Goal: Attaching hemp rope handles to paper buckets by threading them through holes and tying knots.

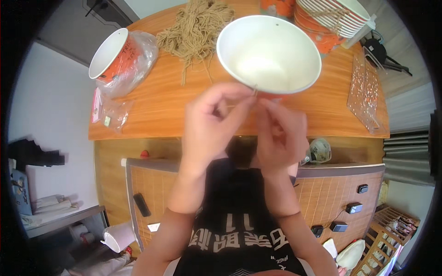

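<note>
A paper bucket [269, 55], white inside with orange showing below its rim, stands on the table in front of me. A small hole shows in its far rim. At the near rim my left hand [209, 119] pinches a short tan cord [255, 90] between thumb and forefinger. Close beside it, the fingertips of my right hand [283, 133] are pressed together, almost touching the left ones. What they hold is blurred and too small to make out. A loose heap of tan cord [198, 30] lies left of the bucket, with strands trailing toward me.
The wooden table [156, 108] also bears an orange bucket [110, 55] in clear plastic at left, and a small clear bag [115, 115]. A stack of buckets [322, 23] with cord handles stands at far right, near a clear bag of small pieces [363, 92].
</note>
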Demonstrator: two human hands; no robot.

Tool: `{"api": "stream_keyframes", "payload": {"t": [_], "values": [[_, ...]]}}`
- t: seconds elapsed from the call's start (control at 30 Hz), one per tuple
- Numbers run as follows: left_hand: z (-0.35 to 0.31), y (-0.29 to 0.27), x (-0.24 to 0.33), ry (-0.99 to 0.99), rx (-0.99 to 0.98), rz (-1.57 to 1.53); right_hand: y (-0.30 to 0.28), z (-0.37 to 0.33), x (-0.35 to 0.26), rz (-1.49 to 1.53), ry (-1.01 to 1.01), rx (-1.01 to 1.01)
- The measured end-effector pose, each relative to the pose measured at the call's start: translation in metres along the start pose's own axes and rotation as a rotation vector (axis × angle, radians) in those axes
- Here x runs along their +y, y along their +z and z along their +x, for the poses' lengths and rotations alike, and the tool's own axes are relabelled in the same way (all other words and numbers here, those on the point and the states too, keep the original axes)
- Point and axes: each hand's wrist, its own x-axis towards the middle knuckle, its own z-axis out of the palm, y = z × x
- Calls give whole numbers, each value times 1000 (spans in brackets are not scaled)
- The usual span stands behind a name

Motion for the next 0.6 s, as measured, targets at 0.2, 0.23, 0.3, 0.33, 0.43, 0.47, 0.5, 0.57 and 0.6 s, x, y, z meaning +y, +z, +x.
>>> {"api": "stream_keyframes", "payload": {"t": [0.2, 0.23, 0.3, 0.33, 0.43, 0.47, 0.5, 0.57, 0.6], "values": [[-1, -4, -2, 141, 50, 62, -18, 37, -2, -295, -414, -216], [-1, -5, -2, 162, 46, 69, -15, 42, -2, -289, -439, -202], [-1, -6, -3, 182, 46, 74, -12, 51, 5, -242, -407, -244], [-1, -7, -4, 197, 55, 94, -12, 54, 7, -199, -371, -282], [-3, -4, 1, 183, 59, 106, -13, 60, 2, -174, -289, -272], [-4, -3, 3, 156, 51, 99, -15, 61, 1, -192, -304, -305], [-4, -2, 4, 156, 52, 99, -16, 62, 0, -191, -304, -306], [-3, -1, 4, 150, 43, 90, -17, 62, -2, -224, -321, -279], [-4, -2, 4, 144, 48, 89, -15, 62, -2, -223, -319, -286]]}}
